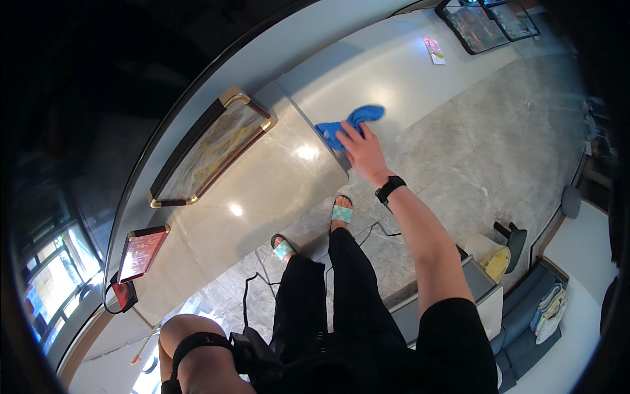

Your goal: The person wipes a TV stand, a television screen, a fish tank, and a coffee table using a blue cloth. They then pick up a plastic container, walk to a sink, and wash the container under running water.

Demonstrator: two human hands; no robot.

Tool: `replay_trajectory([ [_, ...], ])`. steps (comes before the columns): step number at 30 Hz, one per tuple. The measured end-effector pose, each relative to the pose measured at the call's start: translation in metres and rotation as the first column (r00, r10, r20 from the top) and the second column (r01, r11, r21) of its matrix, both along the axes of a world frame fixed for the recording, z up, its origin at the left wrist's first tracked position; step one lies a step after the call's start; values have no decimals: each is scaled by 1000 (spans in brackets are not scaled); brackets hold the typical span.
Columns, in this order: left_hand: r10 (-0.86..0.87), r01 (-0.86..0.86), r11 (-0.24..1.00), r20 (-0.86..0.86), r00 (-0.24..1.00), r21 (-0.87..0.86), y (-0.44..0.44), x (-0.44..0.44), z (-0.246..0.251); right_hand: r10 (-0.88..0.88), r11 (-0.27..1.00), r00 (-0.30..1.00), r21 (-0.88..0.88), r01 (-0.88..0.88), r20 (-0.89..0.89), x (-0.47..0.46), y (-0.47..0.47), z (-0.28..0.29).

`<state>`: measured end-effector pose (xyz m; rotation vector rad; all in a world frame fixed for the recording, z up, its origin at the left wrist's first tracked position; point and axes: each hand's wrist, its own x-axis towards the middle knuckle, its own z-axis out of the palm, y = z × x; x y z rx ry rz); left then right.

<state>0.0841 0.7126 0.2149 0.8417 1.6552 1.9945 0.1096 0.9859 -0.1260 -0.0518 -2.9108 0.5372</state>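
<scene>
My right hand [364, 150], wearing a black watch, reaches forward over a bunched blue cloth [364, 115]. Its fingers rest on the cloth, partly covering it. Beneath lies a pale, low counter-like surface [320, 79], close to the step where it meets a glossy beige stone-look section [256, 182]. At the lower left my left arm [202, 340] is bent, with a black strap and a dark device by it; the left hand is out of view.
A marble-patterned tray-like frame [211, 152] and a red framed sign [144, 253] stand at left. A pink packet [434, 50] lies farther along the pale surface. Black cable [251, 278] crosses the tiled floor by my slippers [341, 213]. A blue sofa [526, 295] stands at right.
</scene>
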Motion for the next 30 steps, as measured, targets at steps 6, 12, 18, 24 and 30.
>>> replay_trajectory([
  [6,-85,91,994,95,992,-58,41,-13,7,-157,973,986,178,146,48,-14,87,-31],
  [12,-145,204,962,292,945,-183,34,-15,12,-400,895,916,225,385,25,-41,93,-31],
  [18,-234,272,962,433,870,-27,7,-5,-64,-21,995,998,-98,15,-61,-63,-20,-19],
  [24,-260,365,925,521,813,-107,10,-4,-87,-1,1000,999,9,1,-53,-138,5,-22],
  [30,-215,418,892,651,728,-173,91,-4,-96,-88,994,991,58,94,-102,-179,78,-31],
])
